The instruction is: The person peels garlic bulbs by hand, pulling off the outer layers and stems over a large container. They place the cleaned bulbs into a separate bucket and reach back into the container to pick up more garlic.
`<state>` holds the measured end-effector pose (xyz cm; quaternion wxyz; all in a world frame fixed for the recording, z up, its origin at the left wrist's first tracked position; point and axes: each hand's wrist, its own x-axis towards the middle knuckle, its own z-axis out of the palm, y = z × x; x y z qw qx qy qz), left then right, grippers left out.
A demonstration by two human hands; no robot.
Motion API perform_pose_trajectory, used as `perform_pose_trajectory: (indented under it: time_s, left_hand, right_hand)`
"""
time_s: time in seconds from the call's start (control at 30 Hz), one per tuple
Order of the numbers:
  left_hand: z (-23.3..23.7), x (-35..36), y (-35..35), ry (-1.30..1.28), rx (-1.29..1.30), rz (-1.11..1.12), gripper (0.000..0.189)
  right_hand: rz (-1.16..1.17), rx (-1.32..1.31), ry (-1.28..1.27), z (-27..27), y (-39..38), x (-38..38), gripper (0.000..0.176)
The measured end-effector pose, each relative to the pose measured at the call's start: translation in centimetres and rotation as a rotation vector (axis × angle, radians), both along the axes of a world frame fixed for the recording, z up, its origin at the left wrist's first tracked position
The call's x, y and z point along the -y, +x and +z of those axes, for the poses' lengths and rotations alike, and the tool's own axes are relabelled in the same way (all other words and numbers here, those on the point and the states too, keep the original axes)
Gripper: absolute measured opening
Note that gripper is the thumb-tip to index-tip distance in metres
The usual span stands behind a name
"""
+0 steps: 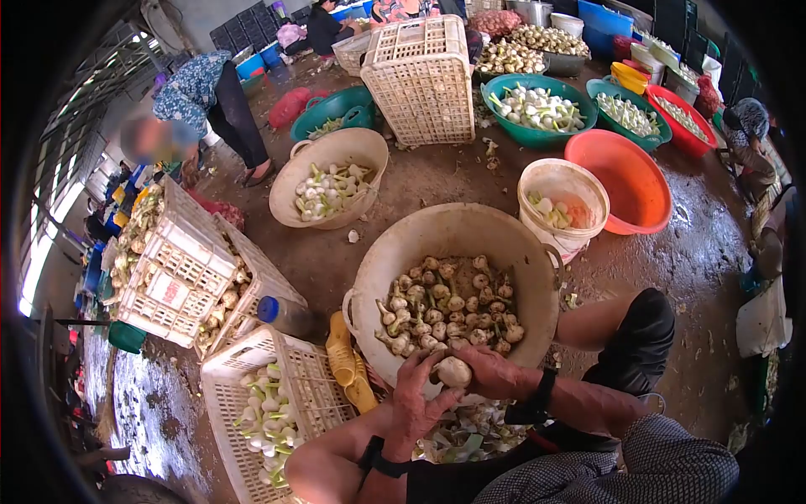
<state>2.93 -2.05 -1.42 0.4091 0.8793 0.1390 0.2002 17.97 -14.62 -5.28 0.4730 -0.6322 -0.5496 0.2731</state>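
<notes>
Both hands meet at the near rim of a large beige tub (390, 252) that holds many unpeeled garlic bulbs (453, 304). Between them is one pale, rounded garlic bulb (454, 372). My left hand (416, 391) has its fingers around the bulb's left side. My right hand (495, 374) is closed on the bulb from the right, its fingertips partly hidden. Loose peelings (478, 428) lie below the hands. At the lower left, a white crate (220, 412) holds peeled garlic with green stems (269, 420).
Yellow shoes (342, 353) and a blue-capped bottle (281, 312) are left of the tub. Stacked crates (180, 277) hold more garlic. A white bucket (564, 181) and an orange basin (625, 185) stand beyond, at right. Another person (193, 92) bends over at upper left.
</notes>
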Motion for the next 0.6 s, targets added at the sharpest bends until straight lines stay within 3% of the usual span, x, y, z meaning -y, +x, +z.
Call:
perform_pose_trajectory:
  time_s: [0.03, 0.1, 0.13, 0.17, 0.2, 0.23, 0.3, 0.43, 0.5, 0.6]
  left_hand:
    - [-0.2, -0.2, -0.1, -0.003, -0.003, 0.0, 0.067]
    - [-0.9, -0.4, -0.3, -0.044, -0.017, -0.054, 0.065]
    - [-0.9, -0.3, -0.5, -0.048, -0.022, -0.055, 0.065]
    - [-0.9, 0.0, -0.6, -0.223, 0.001, -0.037, 0.062]
    - [-0.9, 0.1, -0.8, -0.398, 0.026, -0.017, 0.059]
    - [-1.5, -0.1, -0.9, -0.399, 0.024, -0.014, 0.059]
    - [-2.7, -0.6, -1.1, -0.559, 0.009, 0.013, 0.055]
    - [-3.1, -0.7, -0.9, -0.551, -0.001, 0.007, 0.052]
    - [-2.7, -0.2, -0.6, -0.77, 0.116, 0.069, 0.048]
    - [-1.2, -0.7, -0.7, -0.879, 0.121, 0.114, 0.044]
  right_hand:
    - [0.0, -0.003, -0.003, -1.2, -0.4, -0.2, 0.03]
    - [-0.01, -0.684, -0.051, -4.5, -1.8, -0.8, 0.032]
    - [-0.022, -0.836, -0.2, 0.4, -1.8, -0.6, 0.04]
    - [-0.023, -0.841, -0.204, 1.0, -1.8, -0.7, 0.04]
    - [0.011, -1.074, -0.295, 1.3, -1.8, -0.7, 0.045]
    - [0.046, -1.303, -0.385, 1.3, -1.8, -0.9, 0.05]
    - [0.017, -1.313, -0.374, 1.0, -2.1, -1.1, 0.052]
    - [-0.044, -1.149, -0.303, 0.8, -2.1, -0.7, 0.053]
    - [-0.06, -1.096, -0.281, 1.1, -2.2, -0.3, 0.054]
    - [-0.07, -1.069, -0.24, 1.4, -1.9, 0.0, 0.048]
